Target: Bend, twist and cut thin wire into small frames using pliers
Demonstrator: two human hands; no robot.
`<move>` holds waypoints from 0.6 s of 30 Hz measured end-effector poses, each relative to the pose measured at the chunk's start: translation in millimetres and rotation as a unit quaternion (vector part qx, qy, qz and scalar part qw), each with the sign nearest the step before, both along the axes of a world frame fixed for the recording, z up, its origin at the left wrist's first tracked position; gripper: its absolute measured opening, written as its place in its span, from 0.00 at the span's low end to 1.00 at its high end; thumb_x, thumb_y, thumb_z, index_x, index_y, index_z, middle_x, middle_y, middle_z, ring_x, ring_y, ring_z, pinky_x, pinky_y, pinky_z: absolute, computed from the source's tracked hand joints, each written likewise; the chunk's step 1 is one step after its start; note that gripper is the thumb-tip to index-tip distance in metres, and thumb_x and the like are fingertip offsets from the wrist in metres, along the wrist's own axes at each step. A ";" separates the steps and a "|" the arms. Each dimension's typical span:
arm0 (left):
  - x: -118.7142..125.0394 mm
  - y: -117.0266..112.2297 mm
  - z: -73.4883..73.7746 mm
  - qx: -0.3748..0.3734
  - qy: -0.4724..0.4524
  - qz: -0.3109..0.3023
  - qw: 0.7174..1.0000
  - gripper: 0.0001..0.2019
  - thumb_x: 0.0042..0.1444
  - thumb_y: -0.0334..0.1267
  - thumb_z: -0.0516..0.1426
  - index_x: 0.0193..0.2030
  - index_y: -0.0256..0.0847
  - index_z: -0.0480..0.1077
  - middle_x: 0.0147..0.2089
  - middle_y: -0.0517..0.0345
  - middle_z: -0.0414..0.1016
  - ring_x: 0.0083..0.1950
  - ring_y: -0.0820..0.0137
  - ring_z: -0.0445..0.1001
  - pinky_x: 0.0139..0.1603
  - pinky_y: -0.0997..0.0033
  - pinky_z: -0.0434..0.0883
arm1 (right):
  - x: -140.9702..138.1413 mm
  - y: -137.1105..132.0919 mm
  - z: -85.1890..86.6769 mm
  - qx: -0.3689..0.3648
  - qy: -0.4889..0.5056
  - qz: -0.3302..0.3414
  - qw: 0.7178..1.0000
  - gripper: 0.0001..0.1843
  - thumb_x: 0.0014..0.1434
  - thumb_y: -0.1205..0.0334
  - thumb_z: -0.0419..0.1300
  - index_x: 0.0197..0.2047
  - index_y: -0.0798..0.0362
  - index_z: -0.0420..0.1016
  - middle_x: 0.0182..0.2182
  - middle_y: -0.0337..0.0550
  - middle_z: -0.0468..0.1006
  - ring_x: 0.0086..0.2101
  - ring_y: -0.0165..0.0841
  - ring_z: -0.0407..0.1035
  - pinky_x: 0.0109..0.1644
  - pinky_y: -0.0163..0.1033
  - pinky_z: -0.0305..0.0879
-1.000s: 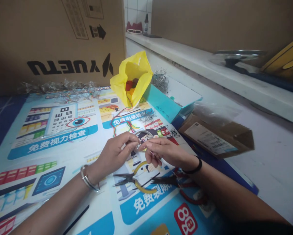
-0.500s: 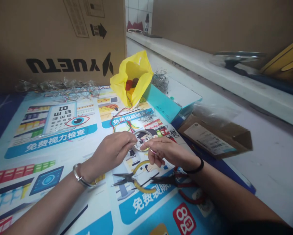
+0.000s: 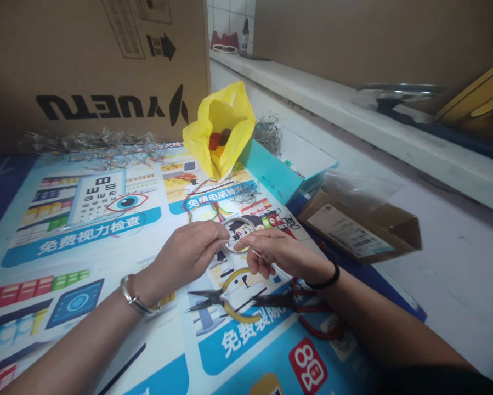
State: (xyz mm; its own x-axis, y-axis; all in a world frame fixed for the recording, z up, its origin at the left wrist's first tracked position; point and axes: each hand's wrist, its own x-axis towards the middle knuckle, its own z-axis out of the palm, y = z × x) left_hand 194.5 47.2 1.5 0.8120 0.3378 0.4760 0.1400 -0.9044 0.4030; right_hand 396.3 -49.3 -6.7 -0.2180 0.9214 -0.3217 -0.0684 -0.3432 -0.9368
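Thumb and forefinger of the left hand (image 3: 188, 257) and right hand (image 3: 281, 253) are pinched on opposite sides of a thin metal ring (image 3: 236, 219), held just above the poster mat (image 3: 106, 247), mid-scene. It looks like hand-shaping; any next move calls for steady grips. Two pliers (image 3: 225, 302) lie nearer, untouched.

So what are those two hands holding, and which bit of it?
A thin silver ring. The left hand pinches its left edge, and the right hand pinches its right edge with the fingertips.
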 end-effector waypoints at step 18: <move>-0.6 -0.3 0.7 0.004 0.006 -0.001 1.000 0.06 0.63 0.34 0.49 0.40 0.40 0.67 0.37 0.57 0.75 0.38 0.71 0.73 0.40 0.73 0.68 | 0.9 0.1 -1.5 0.005 -0.011 0.011 1.000 0.19 0.61 0.52 0.52 0.44 0.59 0.73 0.21 0.39 0.74 0.16 0.23 0.63 0.19 0.28 0.57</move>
